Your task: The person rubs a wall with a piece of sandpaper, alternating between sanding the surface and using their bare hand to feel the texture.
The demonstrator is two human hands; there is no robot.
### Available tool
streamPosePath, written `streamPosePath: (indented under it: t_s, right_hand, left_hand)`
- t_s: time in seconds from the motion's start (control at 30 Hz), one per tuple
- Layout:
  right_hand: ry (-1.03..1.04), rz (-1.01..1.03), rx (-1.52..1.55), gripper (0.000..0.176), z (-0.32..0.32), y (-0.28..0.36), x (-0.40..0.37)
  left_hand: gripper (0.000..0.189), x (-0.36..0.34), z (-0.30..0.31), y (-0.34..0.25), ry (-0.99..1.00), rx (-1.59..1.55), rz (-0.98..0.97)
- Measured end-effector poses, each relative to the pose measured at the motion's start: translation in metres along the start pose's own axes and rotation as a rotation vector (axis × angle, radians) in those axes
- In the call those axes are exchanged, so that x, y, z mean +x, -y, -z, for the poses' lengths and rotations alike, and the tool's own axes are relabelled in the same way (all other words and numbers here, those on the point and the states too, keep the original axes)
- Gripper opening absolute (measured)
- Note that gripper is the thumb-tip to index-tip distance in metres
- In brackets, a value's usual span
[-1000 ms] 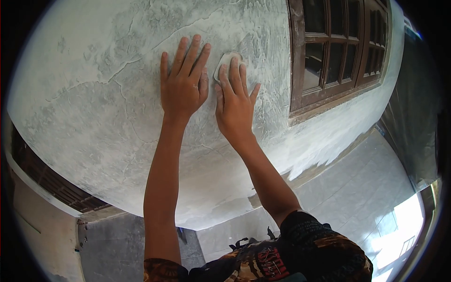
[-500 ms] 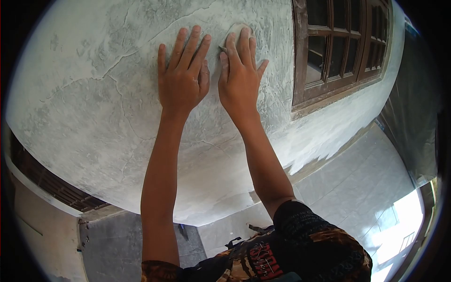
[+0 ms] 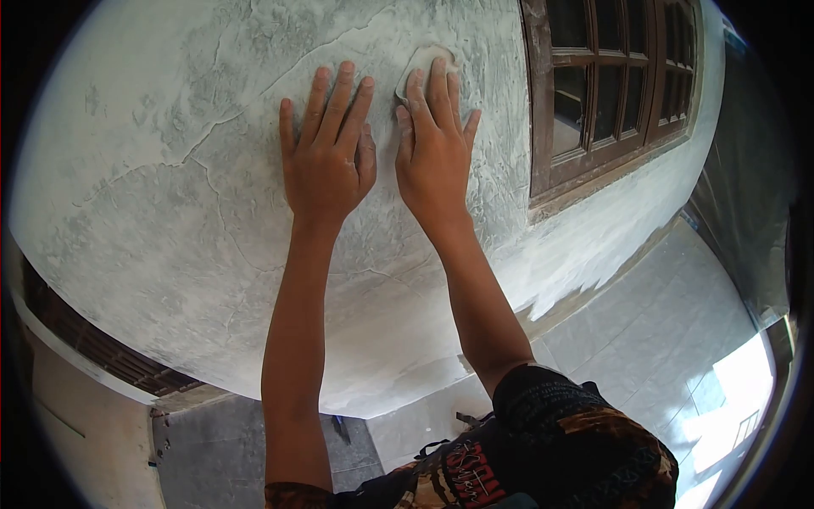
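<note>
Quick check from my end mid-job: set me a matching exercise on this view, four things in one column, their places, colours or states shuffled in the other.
Things:
1. Left hand
2. Window
3. Right hand
4. Floor

Places, colours, states:
A. Fingers over a pale sheet
B. Grey and tiled, with a bright patch
C. Flat on the wall, farther from the brown frame
D. Brown-framed, with several panes

Pairs: 1-C, 2-D, 3-A, 4-B

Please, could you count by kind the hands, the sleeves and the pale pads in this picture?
Hands: 2 (left hand, right hand)
Sleeves: 2 (left sleeve, right sleeve)
Pale pad: 1, under the right hand
Total: 5
</note>
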State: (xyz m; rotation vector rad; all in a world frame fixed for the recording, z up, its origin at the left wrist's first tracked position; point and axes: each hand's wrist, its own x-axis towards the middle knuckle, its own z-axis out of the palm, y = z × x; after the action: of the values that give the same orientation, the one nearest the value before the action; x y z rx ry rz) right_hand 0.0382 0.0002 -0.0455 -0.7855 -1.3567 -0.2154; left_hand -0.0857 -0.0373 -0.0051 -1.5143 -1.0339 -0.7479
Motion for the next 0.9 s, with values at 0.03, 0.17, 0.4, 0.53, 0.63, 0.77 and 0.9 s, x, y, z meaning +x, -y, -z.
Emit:
streamPosePath:
  t_s: [0.03, 0.17, 0.4, 0.53, 0.63, 0.77, 0.9]
  right_hand:
    - [0.000, -0.002, -0.001, 0.043, 0.003, 0.003, -0.014]
    - [0.027, -0.021, 0.000, 0.042, 0.000, 0.004, 0.001]
    - [0.072, -0.035, -0.040, 0.041, 0.003, 0.005, -0.025]
    - [-0.024, 0.010, -0.015, 0.041, -0.002, 0.002, 0.018]
    - [0.004, 0.037, -0.017, 0.041, 0.004, 0.001, 0.012]
    - [0.095, -0.008, -0.021, 0.041, 0.006, 0.007, -0.023]
    - [-0.059, 0.057, -0.005, 0.041, 0.000, 0.000, 0.035]
  left_hand:
    - [0.047, -0.001, 0.000, 0.000, 0.001, -0.001, -0.002]
    - [0.047, 0.001, -0.001, 0.000, -0.005, 0.010, -0.002]
    - [0.047, 0.000, -0.002, 0.001, -0.014, -0.003, -0.009]
    - [0.049, -0.001, 0.000, 0.000, 0.003, -0.034, -0.002]
    - [0.049, -0.001, 0.001, 0.000, 0.004, -0.038, -0.010]
    - [0.048, 0.002, -0.003, 0.001, -0.014, -0.023, -0.006]
    - [0.049, -0.001, -0.001, 0.000, 0.007, -0.026, -0.002]
